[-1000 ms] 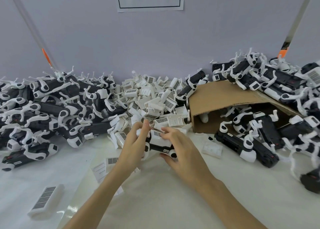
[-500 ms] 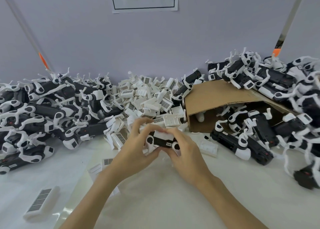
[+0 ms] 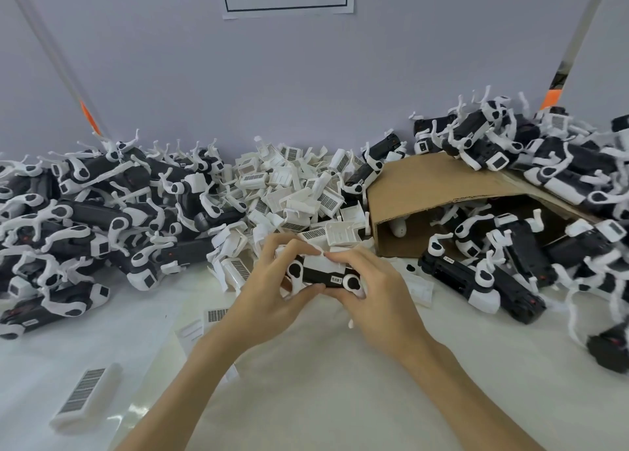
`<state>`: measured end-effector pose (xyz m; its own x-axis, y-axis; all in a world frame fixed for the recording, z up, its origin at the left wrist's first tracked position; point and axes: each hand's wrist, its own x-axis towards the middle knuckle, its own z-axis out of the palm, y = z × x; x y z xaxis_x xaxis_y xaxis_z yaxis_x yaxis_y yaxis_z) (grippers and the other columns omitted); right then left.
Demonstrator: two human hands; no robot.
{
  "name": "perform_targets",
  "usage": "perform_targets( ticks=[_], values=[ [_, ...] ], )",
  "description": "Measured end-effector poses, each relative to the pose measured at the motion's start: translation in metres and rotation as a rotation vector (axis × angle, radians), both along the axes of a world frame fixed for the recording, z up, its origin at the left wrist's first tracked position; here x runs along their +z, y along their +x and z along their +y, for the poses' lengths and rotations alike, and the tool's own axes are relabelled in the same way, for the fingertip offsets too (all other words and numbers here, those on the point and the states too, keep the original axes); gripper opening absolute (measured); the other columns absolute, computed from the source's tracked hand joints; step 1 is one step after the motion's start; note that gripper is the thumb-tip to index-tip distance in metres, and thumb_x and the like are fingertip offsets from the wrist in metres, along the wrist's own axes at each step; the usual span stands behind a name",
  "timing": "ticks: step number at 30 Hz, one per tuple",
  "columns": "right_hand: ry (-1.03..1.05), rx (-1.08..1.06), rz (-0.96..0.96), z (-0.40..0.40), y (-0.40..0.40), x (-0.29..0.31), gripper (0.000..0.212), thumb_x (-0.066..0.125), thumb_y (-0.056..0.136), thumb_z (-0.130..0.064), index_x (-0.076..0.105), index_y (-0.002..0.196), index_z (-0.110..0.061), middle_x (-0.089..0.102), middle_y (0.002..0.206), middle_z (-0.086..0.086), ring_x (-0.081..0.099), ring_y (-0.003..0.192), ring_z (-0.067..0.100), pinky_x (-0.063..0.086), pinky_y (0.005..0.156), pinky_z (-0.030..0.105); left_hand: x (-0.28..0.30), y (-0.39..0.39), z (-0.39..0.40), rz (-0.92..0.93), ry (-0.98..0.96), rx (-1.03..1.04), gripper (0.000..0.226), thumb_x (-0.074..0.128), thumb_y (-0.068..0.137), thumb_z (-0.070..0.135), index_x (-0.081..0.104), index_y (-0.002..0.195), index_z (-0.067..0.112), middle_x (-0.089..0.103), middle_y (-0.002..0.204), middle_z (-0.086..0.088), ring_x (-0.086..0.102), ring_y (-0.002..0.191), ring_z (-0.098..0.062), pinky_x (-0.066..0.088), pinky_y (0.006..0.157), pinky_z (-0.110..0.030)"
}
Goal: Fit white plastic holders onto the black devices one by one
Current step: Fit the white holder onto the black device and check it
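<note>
Black device [image 3: 321, 275]: held above the white table [image 3: 323, 382], just in front of the middle heap; its long axis runs left to right across your view, with a white rounded end cap showing at each end.
White plastic holder [image 3: 321, 263]: lies along the device's far upper edge, its length parallel to the device's long axis; whether it has clicked fully home cannot be told from here.
Left hand [image 3: 272, 290]: you grip the device's left end, fingers curled over the top and thumb under the near edge, fingertips resting on the holder.
Right hand [image 3: 377, 294]: you grip the right end the same way, fingers curled over, forefinger tip meeting the left hand's fingertips on the holder.
Key relation: the holder sits directly under both sets of fingertips, with the device body between fingers and thumbs; neither hand is nearer, so the seating press would likely be a squeeze shared evenly, straight across the short axis.
Loose holder heap [image 3: 292, 191]: just behind your hands, against the wall; supply for later devices.
Left device pile [image 3: 102, 208]: black devices with white parts, well to your left.
Cardboard box [image 3: 439, 185]: on its side to your right, with more devices spilling out of it and piled on top.
Barcoded white piece [image 3: 85, 396]: alone on the table, near left, well apart from the work.
</note>
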<state>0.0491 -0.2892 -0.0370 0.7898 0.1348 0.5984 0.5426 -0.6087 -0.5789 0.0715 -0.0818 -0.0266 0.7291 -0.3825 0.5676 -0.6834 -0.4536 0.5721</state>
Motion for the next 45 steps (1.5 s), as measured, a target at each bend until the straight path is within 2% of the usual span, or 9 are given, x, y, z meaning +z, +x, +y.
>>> perform_targets(
  ticks=[9,14,17,21,25,32,36,41,45],
  values=[
    [0.004,-0.048,-0.08,0.007,-0.001,-0.002,0.041,0.086,0.085,-0.024,0.069,0.121,-0.013,0.064,0.118,-0.006,0.066,0.11,0.022,0.057,0.088,0.04,0.002,-0.003,-0.004,0.033,-0.029,0.089,0.041,0.086,0.088,0.021,0.065,0.123,0.025,0.051,0.125,0.008,0.059,0.108,-0.012,0.057,0.072,-0.027],
    [-0.004,-0.028,-0.068,0.004,0.0,-0.002,0.039,0.087,0.085,-0.022,0.066,0.117,-0.017,0.063,0.116,-0.008,0.065,0.108,0.02,0.056,0.088,0.04,0.001,-0.003,-0.002,-0.045,0.014,0.039,0.04,0.083,0.092,0.021,0.062,0.126,0.025,0.045,0.13,0.008,0.056,0.114,-0.01,0.053,0.083,-0.021],
    [0.279,0.254,0.255,-0.005,0.001,0.006,0.041,0.072,0.09,-0.016,0.059,0.128,-0.028,0.062,0.127,-0.009,0.06,0.124,0.012,0.051,0.096,0.026,0.005,-0.002,0.003,-0.15,0.088,-0.041,0.039,0.079,0.094,0.02,0.063,0.13,0.023,0.037,0.145,0.002,0.049,0.129,-0.009,0.047,0.105,-0.023],
    [0.456,0.459,0.505,-0.018,0.0,0.02,0.042,0.051,0.099,-0.02,0.062,0.139,-0.024,0.067,0.135,-0.008,0.057,0.133,0.007,0.043,0.104,0.017,0.009,-0.001,0.005,-0.474,0.336,-0.01,0.04,0.075,0.1,0.018,0.06,0.134,0.033,0.033,0.156,-0.01,0.052,0.134,-0.032,0.056,0.099,-0.042],
    [0.357,0.472,0.54,-0.027,-0.003,0.025,0.025,0.055,0.106,-0.029,0.071,0.122,-0.019,0.069,0.097,-0.012,0.064,0.093,0.004,0.047,0.082,0.018,0.005,-0.001,0.002,-0.624,0.329,0.065,0.043,0.076,0.1,0.019,0.058,0.137,0.033,0.04,0.15,-0.011,0.055,0.129,-0.036,0.054,0.099,-0.046],
    [0.138,0.113,0.128,-0.014,-0.002,0.015,0.043,0.086,0.086,-0.021,0.062,0.122,-0.024,0.069,0.113,-0.017,0.065,0.115,0.008,0.049,0.095,0.021,0.007,-0.004,0.003,-0.111,0.027,0.005,0.073,0.071,0.096,0.042,0.029,0.154,0.031,0.043,0.147,0.008,0.05,0.139,-0.022,0.041,0.115,-0.041],
    [-0.006,0.053,-0.027,-0.008,-0.005,0.009,0.046,0.081,0.088,-0.039,0.065,0.128,-0.024,0.067,0.118,-0.015,0.061,0.113,0.009,0.046,0.098,0.03,0.01,-0.005,0.001,0.034,0.02,0.062,0.057,0.07,0.086,0.065,0.044,0.136,0.052,0.05,0.129,0.037,0.045,0.132,0.002,0.033,0.111,-0.02],
    [-0.029,0.085,0.043,-0.008,-0.006,0.011,0.058,0.074,0.09,-0.049,0.063,0.14,-0.021,0.066,0.13,-0.009,0.06,0.125,0.01,0.049,0.104,0.034,0.014,-0.006,0.004,0.132,0.016,0.114,0.046,0.067,0.078,0.07,0.057,0.117,0.049,0.051,0.12,0.021,0.039,0.124,-0.008,0.024,0.1,-0.004],
    [-0.023,0.068,-0.003,-0.007,-0.006,0.011,0.048,0.071,0.095,-0.044,0.068,0.133,-0.016,0.068,0.125,-0.007,0.062,0.121,0.009,0.051,0.1,0.032,0.015,-0.009,0.003,0.129,0.004,0.089,0.041,0.068,0.082,0.068,0.057,0.116,0.049,0.052,0.116,0.031,0.04,0.123,-0.003,0.026,0.099,-0.006]
  ],
)
